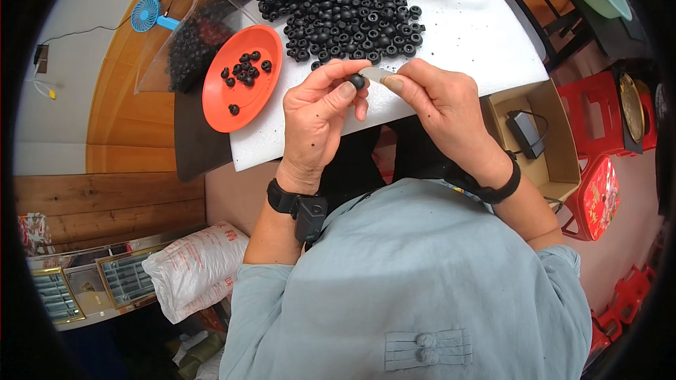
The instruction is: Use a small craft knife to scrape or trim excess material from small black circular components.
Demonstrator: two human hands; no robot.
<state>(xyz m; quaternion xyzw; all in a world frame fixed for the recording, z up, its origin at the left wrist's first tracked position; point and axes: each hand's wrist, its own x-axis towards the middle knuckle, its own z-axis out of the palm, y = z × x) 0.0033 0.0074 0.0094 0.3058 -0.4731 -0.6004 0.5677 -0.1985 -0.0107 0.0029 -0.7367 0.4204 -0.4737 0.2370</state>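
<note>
1. Head view, hands. The left hand (320, 116) is pinching a small black bead (358, 81) between thumb and forefinger, its grip narrow and closed on the bead. The right hand (440, 102) is holding a pale, slim stick (374, 74) in a tight fingertip grip, with the tip meeting the bead.

2. Head view, step in hand. The stick appears to be working into or against the bead's hole; this is a judgement, since the contact point is too small to read. Any further move is calling for steady alignment of the two fingertips.

3. Head view, supply. A large heap of black beads (345, 7) is lying on the white surface (465, 35), just beyond the hands. An orange plate (243, 77) is sitting to the left, carrying a few beads and overlapping the surface's left edge.

4. Head view, edges and room. The hands are hovering above the near edge of the surface, over the lap. Bare white area is lying open to the right of the heap. A clear plastic bag (186, 42) is standing beyond the plate; an open cardboard box (539, 137) is sitting just right of the surface, with red stools (598, 109) farther off.
</note>
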